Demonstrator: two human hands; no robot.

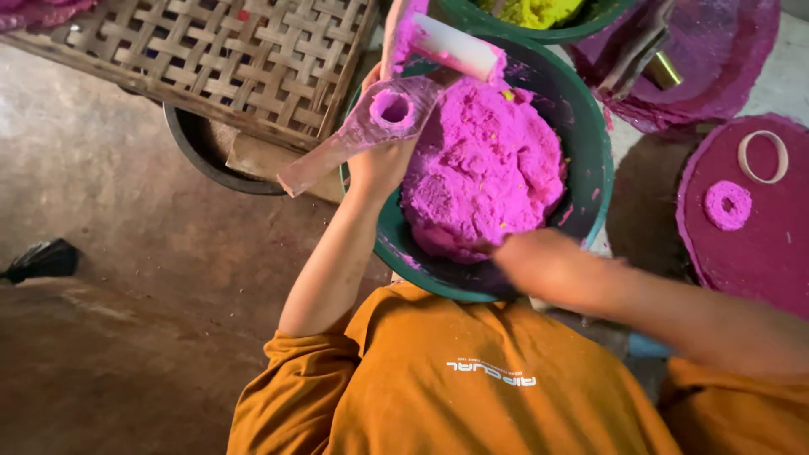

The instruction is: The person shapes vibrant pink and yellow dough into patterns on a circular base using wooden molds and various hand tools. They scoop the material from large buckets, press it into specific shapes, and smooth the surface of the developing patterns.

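A green bowl [592, 152] in front of me holds a big lump of bright pink dough [484, 164]. My left hand [379, 167] grips a pink-smeared tube [371, 126] at the bowl's left rim, its open end facing up and packed around with dough. A second, whitish tube [455, 46] lies across the far rim. My right hand [529, 257] is blurred at the near edge of the dough and touches it. Its fingers cannot be made out.
A woven bamboo tray [227, 59] lies at the upper left over a dark basin [195, 152]. Another green bowl [548, 34] with yellow-green dough stands behind. Round pink-coated boards [763, 244] on the right carry a pink ring [727, 205] and a white ring [763, 156]. Bare earth floor is at left.
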